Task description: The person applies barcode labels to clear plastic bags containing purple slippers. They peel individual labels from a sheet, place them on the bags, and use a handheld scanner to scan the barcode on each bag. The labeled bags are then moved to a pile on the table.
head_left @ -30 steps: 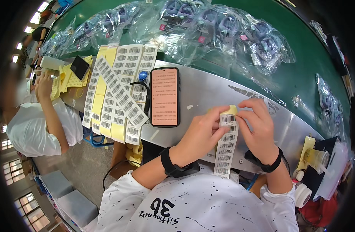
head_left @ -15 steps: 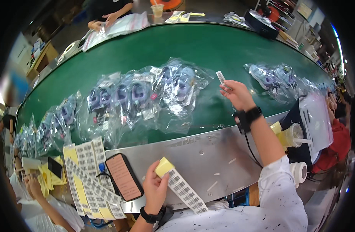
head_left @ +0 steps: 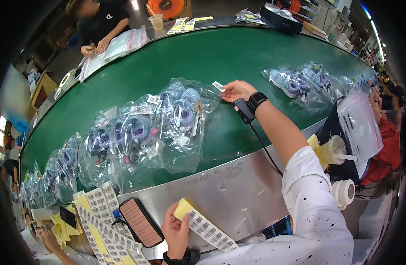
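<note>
My right hand (head_left: 239, 91) is out over the green belt (head_left: 238, 53), pinching a small white barcode sticker (head_left: 219, 86) by its edge. Just left of it lies a clear plastic bag of light blue and purple shoes (head_left: 184, 108), the nearest of a row of such bags. Low in the view, my left hand (head_left: 176, 232) grips a strip of barcode labels (head_left: 210, 229) whose yellow backing is bare at the top end. Beside that hand a phone (head_left: 142, 222) rests on the metal ledge (head_left: 231, 187).
More barcode sheets (head_left: 106, 225) lie left of the phone. Further bagged shoes (head_left: 295, 81) sit at the right, near a drink cup (head_left: 333, 151) and a white bottle (head_left: 343, 193). Across the belt, a person (head_left: 106, 24) handles plastic bags (head_left: 119, 46). A cable trails from my right wrist.
My right hand has carried the sticker leftward, close to the nearest shoe bag. The whole view has shifted somewhat. My left hand still grips the label strip.
</note>
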`<move>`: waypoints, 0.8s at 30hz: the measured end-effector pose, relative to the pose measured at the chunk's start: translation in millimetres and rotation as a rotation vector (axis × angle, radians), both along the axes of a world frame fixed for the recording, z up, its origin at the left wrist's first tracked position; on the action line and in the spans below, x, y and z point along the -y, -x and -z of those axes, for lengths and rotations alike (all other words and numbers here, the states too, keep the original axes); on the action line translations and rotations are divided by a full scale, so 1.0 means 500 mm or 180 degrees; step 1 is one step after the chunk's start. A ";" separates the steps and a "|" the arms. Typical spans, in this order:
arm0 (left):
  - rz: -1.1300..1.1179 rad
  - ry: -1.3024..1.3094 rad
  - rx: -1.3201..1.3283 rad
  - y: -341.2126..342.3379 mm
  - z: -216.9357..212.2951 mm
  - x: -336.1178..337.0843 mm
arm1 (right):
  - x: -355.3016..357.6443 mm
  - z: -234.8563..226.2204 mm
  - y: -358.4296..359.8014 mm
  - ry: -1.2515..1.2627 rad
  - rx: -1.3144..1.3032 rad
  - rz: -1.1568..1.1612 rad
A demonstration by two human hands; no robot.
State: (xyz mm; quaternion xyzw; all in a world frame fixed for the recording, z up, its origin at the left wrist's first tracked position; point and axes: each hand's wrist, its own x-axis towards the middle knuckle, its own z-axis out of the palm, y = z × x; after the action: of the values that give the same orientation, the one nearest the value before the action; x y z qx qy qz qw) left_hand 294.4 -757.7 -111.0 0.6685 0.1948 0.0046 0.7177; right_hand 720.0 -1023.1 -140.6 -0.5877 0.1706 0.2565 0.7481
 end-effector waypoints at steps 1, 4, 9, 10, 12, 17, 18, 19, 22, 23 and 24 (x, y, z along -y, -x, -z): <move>0.0023 -0.0006 -0.0005 -0.002 0.000 0.001 | 0.000 -0.001 -0.004 0.0081 0.0044 0.0056; 0.0050 -0.0036 -0.0050 -0.002 0.000 0.004 | -0.012 -0.003 -0.014 0.0396 0.0129 0.0089; 0.0079 -0.0092 -0.0106 -0.003 0.000 0.011 | -0.045 -0.033 0.001 0.2304 0.0536 -0.0822; 0.0082 -0.0087 -0.0112 -0.004 -0.001 0.012 | -0.053 -0.039 0.006 0.2828 0.0666 -0.1126; 0.0049 -0.0055 -0.0099 -0.005 -0.007 0.017 | -0.059 -0.046 0.013 0.3588 0.1034 -0.1536; 0.0286 -0.1940 0.0805 0.038 -0.018 -0.016 | -0.015 -0.098 0.037 0.5105 0.1958 -0.1419; 0.0373 -0.2384 0.1041 0.045 -0.019 -0.039 | 0.024 -0.092 0.020 0.5202 0.2220 -0.1139; 0.0548 -0.2578 0.1078 0.048 -0.029 -0.055 | 0.075 -0.086 0.001 0.5230 0.2247 -0.0779; 0.0676 -0.2978 0.0853 0.075 -0.050 -0.082 | 0.301 -0.051 -0.063 0.5828 0.2979 -0.0504; 0.0584 -0.2931 0.0927 0.082 -0.050 -0.085 | 0.360 -0.037 -0.065 0.6130 0.3053 -0.0483; 0.0622 -0.2705 0.0911 0.073 -0.034 -0.090 | 0.566 -0.023 -0.083 0.6494 0.3521 -0.0479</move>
State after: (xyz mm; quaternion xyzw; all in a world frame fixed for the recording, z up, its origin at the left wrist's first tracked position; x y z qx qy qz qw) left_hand 257.7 -712.8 -93.8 0.9115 0.0106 0.1087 0.3966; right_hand 761.7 -1306.1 -129.0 -0.9577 -0.0873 -0.2479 -0.1172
